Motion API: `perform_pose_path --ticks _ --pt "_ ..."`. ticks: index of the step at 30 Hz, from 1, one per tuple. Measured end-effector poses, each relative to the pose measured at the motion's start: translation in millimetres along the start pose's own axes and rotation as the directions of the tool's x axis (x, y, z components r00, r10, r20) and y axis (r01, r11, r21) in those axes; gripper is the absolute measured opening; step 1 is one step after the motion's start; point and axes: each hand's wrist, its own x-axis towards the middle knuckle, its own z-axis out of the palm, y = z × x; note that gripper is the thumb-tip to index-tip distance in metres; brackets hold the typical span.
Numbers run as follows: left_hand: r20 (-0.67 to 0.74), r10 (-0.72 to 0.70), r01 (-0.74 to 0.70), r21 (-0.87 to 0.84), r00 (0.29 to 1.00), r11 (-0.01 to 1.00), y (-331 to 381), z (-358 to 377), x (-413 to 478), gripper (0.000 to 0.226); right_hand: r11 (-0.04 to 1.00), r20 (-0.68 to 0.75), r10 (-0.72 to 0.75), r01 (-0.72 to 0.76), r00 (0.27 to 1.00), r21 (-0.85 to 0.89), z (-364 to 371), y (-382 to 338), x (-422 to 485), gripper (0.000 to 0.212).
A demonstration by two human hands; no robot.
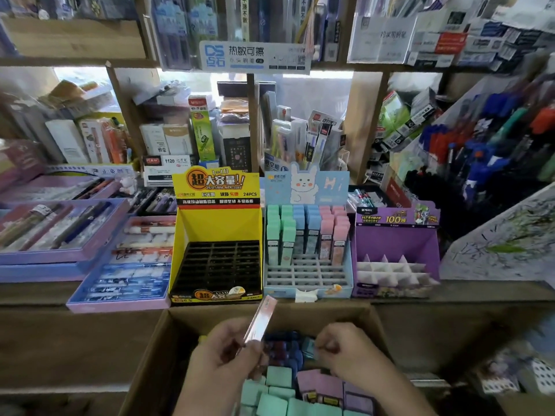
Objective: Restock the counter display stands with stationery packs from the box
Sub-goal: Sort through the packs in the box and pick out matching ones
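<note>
Right now the fingers (250, 354) of my left hand (222, 360) are pinching a slim pink pack (260, 321) by its lower end, holding it tilted above the box (156, 349). My right hand (348, 352) is reaching down into the box, its fingers curling onto a teal pack (309, 347) among the loose packs (277, 376) of mint, blue and purple.

So I am judging that I am in the picking-out step, with this handful not yet placed. Beyond the box, on the tabletop (480, 291), the blue stand (279, 291) is sitting half filled, with mint, blue and pink packs upright in the back rows and the front slots bare. The yellow stand (216, 223) on its left and the purple stand (396, 241) on its right are showing no packs.

Next, I am thinking, the pink pack needs carrying forward, turning upright and lowering straight into a bare slot in front of the pink ones, without knocking its neighbours.
</note>
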Motion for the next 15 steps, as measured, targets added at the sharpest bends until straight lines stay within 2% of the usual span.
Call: perform_pose_path --ticks 3,6,10,15 --pt "-0.008 0.072 -0.071 0.077 0.997 0.995 11 -2 8 0.02 1.0 0.008 0.016 -0.016 1.0 0.002 0 1 1 0.01" --pt "0.034 0.175 -0.178 0.228 0.984 0.957 29 -3 23 0.023 1.0 0.033 0.019 -0.02 0.999 0.012 0 1 1 0.01" --pt "0.108 0.316 -0.331 0.43 0.942 0.84 56 3 50 0.014 1.0 0.05 0.018 -0.019 0.999 0.011 -2 -1 -1 0.006" --pt "0.186 0.388 -0.424 0.541 0.903 0.726 81 24 80 0.012 0.999 0.048 0.025 -0.026 0.999 0.02 -3 -2 -5 0.005"
